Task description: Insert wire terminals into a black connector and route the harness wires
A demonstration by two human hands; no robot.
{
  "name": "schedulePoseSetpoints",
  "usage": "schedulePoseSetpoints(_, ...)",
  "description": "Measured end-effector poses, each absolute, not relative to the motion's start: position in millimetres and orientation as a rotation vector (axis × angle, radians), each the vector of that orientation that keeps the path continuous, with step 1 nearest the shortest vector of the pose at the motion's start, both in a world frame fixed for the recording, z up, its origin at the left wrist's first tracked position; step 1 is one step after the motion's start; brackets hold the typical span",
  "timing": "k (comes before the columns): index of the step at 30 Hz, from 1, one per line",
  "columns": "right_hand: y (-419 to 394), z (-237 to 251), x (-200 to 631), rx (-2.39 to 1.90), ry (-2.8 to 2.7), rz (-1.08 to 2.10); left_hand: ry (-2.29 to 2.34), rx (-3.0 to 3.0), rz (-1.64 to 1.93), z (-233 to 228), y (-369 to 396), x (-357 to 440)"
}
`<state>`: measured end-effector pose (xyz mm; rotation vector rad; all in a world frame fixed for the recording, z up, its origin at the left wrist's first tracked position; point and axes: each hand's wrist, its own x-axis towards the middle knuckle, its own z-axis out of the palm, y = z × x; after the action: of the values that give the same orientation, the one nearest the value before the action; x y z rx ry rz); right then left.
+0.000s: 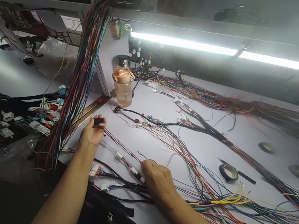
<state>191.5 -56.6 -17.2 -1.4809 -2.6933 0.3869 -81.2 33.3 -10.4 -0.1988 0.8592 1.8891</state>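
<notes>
On the white workbench, low in the frame's centre, the right hand lay curled over thin wires running to the small black connector pinched in the left hand, evidently mid-insertion; seating a wire would need alignment.

Matt white table, translucent plastic bottle.

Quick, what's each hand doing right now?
Left hand: closed, holding a small black connector.
Right hand: fingers curled down on the wires; cannot tell whether it grips any.
</notes>
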Motion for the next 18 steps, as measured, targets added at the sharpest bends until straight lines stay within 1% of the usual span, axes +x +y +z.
schedulePoseSetpoints(4,-40,-3,202,-1.309,-2.574,0.641,0.847,-0.214,1.921,-11,33,-79)
schedulePoseSetpoints(7,-9,12,196,-1.121,-2.439,0.694,0.836,-0.228,1.940,-11,32,-78)
schedulePoseSetpoints(10,31,22,177,-0.995,-2.364,0.666,0.833,-0.241,1.946,-13,32,-77)
schedulePoseSetpoints(13,67,22,154,-0.969,-2.340,0.605,0.839,-0.250,1.949,-13,32,-77)
schedulePoseSetpoints(18,106,13,128,-1.049,-2.410,0.343,0.856,-0.255,1.970,-11,32,-74)
